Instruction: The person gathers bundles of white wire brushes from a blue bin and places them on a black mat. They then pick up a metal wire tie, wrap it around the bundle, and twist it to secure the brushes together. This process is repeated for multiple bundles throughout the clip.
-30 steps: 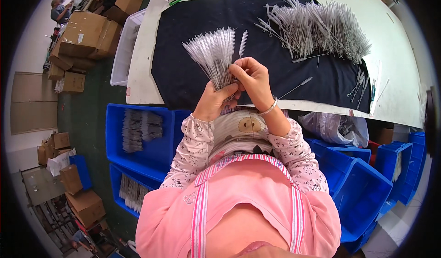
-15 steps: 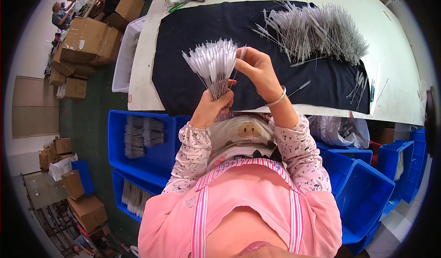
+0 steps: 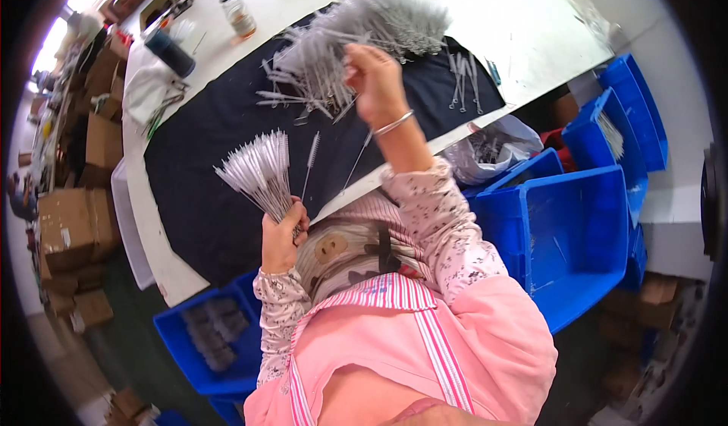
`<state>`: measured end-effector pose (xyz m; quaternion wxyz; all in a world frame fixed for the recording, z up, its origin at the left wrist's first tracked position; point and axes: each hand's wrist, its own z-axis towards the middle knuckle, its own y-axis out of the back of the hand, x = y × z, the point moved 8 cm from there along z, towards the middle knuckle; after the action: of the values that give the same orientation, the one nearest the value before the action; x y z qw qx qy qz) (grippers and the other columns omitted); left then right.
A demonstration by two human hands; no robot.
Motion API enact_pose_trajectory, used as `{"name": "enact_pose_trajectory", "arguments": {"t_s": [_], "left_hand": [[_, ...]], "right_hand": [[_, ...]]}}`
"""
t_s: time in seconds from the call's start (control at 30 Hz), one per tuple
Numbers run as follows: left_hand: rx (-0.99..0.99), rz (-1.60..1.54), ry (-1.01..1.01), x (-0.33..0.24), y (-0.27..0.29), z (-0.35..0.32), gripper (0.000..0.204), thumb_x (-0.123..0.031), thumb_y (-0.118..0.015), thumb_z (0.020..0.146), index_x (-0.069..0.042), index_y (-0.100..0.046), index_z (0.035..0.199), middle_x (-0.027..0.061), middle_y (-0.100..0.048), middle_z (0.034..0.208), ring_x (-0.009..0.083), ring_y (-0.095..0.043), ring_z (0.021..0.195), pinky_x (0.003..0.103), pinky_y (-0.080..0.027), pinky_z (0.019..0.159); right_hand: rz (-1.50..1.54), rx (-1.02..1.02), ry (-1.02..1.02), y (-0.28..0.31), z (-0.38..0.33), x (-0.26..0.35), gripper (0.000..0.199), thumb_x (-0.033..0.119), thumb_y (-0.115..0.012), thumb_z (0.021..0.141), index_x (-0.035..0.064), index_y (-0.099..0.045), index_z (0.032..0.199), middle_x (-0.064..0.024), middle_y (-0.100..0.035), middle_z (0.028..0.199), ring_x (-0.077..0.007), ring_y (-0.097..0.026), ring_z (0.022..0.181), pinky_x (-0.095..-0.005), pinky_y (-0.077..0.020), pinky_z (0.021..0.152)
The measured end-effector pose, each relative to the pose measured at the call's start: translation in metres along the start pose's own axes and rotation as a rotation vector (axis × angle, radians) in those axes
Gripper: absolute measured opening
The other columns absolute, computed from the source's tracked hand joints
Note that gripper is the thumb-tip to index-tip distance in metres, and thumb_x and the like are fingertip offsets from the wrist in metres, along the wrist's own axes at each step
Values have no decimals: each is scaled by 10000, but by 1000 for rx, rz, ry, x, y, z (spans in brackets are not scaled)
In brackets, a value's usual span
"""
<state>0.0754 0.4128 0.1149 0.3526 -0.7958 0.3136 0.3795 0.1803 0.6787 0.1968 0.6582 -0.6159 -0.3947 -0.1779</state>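
My left hand (image 3: 287,232) is closed around the wire stems of a bundle of thin white-bristled tube brushes (image 3: 258,169), bristles up and fanned out. One more brush (image 3: 312,151) stands apart to the right of the bundle, its wire running down to the left fingers. Farther off, my right hand (image 3: 375,84), with a bracelet at the wrist, reaches to the near edge of a big heap of the same brushes (image 3: 394,18). Its fingers are bent together, slightly blurred; what they hold, if anything, is not clear.
Black cloth (image 3: 220,191) covers part of the white table (image 3: 523,16). A loose brush (image 3: 358,160) lies near its front edge, several more (image 3: 464,81) at the right. A dark cup (image 3: 168,51) and glass jar (image 3: 238,16) stand far left. Blue bins (image 3: 580,236) flank me.
My right hand has left the bundle and gone out to the heap. The bundle stays in my left hand. The whole view has turned and shifted toward the right.
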Motion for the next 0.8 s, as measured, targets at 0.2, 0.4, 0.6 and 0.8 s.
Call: {"name": "enact_pose_trajectory", "arguments": {"t_s": [0.2, 0.4, 0.6, 0.8], "left_hand": [[91, -19, -64, -6, -20, 8, 256, -150, -619, 894, -33, -505, 1091, 6, -499, 719, 84, -486, 611, 183, -301, 414], [128, -126, -132, -21, -32, 7, 456, -134, -586, 912, -39, -390, 1313, 29, -482, 749, 96, -464, 623, 179, -308, 439], [152, -133, -151, -17, -20, 7, 401, -361, -590, 914, -50, -497, 1150, 32, -540, 799, 98, -496, 627, 191, -342, 451], [2, -118, -176, -18, 4, -8, 282, -338, -592, 919, -74, -543, 1005, 29, -593, 850, 115, -569, 683, 214, -410, 460]], "right_hand": [[-737, -222, -84, 182, 70, 89, 195, 180, -691, 814, 61, -587, 700, 24, -498, 578, -58, -397, 437, -223, -287, 391], [-1108, -164, 106, 171, 65, 89, 487, 451, -721, 784, -2, -678, 960, -63, -660, 811, -75, -552, 566, -220, -456, 474], [-441, 621, -214, -17, -105, -80, 371, 132, -628, 860, -15, -584, 1197, -42, -652, 1024, -79, -573, 878, -230, -474, 726], [-347, 453, -232, -45, -129, -123, 169, 190, -615, 904, 21, -615, 907, 44, -564, 704, -8, -409, 523, -182, -340, 470]]}}
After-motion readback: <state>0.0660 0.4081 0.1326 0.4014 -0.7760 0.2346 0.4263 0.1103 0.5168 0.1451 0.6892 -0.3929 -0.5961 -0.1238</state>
